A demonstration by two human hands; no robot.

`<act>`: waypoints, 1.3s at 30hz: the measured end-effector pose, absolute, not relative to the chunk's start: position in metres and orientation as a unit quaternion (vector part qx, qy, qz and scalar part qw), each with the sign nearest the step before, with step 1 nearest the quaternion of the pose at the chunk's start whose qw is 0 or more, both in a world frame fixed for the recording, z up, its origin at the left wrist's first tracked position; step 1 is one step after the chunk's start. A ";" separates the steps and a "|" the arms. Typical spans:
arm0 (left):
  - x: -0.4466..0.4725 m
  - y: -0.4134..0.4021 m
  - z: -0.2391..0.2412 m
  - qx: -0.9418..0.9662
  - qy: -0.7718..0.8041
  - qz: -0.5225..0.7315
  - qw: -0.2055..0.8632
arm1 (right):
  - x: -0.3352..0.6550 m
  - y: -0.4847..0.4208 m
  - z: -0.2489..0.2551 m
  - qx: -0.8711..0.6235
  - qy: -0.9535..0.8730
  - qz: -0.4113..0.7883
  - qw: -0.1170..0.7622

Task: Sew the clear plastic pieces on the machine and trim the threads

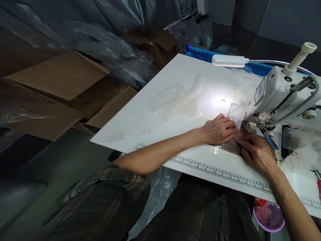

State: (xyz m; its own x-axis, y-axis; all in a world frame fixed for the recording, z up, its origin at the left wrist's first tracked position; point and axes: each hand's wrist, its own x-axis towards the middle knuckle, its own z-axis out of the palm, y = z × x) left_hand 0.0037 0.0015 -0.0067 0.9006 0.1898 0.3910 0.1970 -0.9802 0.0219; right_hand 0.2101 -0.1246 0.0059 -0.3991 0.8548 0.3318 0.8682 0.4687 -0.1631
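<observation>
A white sewing machine [278, 88] stands on the right side of the table, its needle and presser foot [243, 125] low over the bed. Just left of the foot, my left hand [220, 130] presses on a piece of thin sheer fabric [231, 146], its fingers bent and close together. My right hand [257, 150] is in front of the foot, fingers curled, with index finger and thumb at the fabric's right edge. Both hands partly cover the fabric. A brown plate or sheet [237, 150] shows beneath it.
The white table [140, 113] has a printed ruler [213, 169] along its front edge. A white lamp [229, 60] lights the sewing area. Blue-handled snips [272, 142] and sheer scraps [301, 152] lie at right. A purple basket [269, 219] hangs below; cardboard boxes [57, 77] stand left.
</observation>
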 end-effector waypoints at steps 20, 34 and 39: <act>0.016 0.019 0.000 -0.981 -0.084 -0.175 -0.021 | 0.204 -0.122 0.007 -0.542 -0.824 -0.085 0.140; 0.015 0.017 -0.006 -0.975 -0.102 -0.196 -0.023 | 0.203 -0.125 0.004 -0.560 -0.814 -0.060 0.141; 0.016 0.018 -0.006 -0.975 -0.109 -0.187 -0.049 | 0.202 -0.126 0.004 -0.558 -0.812 -0.064 0.158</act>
State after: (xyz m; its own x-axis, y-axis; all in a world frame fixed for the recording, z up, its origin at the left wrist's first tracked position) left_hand 0.0161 0.0182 -0.0064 0.9062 0.2318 0.3537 0.1950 -0.9712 0.1370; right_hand 0.2019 -0.1260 0.0036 -0.3281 0.8859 0.3278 0.9262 0.3699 -0.0727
